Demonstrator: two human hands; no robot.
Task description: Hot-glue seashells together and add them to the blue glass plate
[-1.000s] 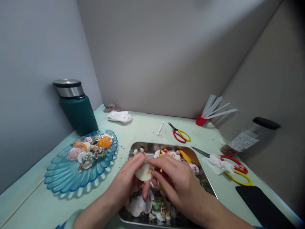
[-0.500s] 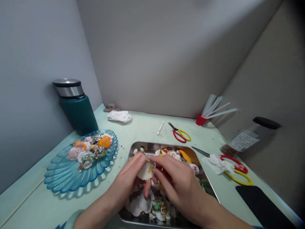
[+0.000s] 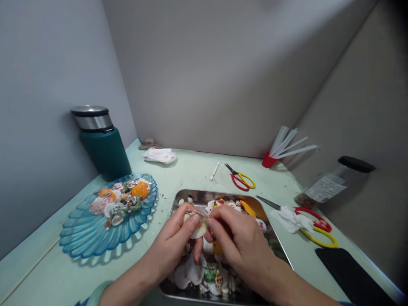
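Note:
My left hand (image 3: 183, 229) grips a pale scallop shell (image 3: 199, 230), its thumb lying across the shell's face. At the shell's right edge, my right hand (image 3: 237, 229) is closed in a pinch. What sits between its fingertips is too small to make out. Both hands are above a metal tray (image 3: 174, 202) of mixed seashells. White shells (image 3: 194, 270), a green shell (image 3: 210, 274) and a brown spotted spiral shell (image 3: 218, 281) lie in its near part. An orange shell (image 3: 247, 208) rests toward its far right, and my hands hide the tray's middle.
A blue shell-shaped plate (image 3: 86, 236) of shells stands left, before a green bottle (image 3: 105, 148). Scissors (image 3: 240, 180) lie behind the tray; larger scissors (image 3: 318, 238) with tissue (image 3: 291, 219), a phone-like black slab (image 3: 347, 272) and a jar (image 3: 333, 182) are right. A red cup (image 3: 269, 160) holds white sticks.
My left thumb has moved down across the shell's face, and the shell has turned a little. My right fingertips have shifted slightly, to a pinch at its upper right edge.

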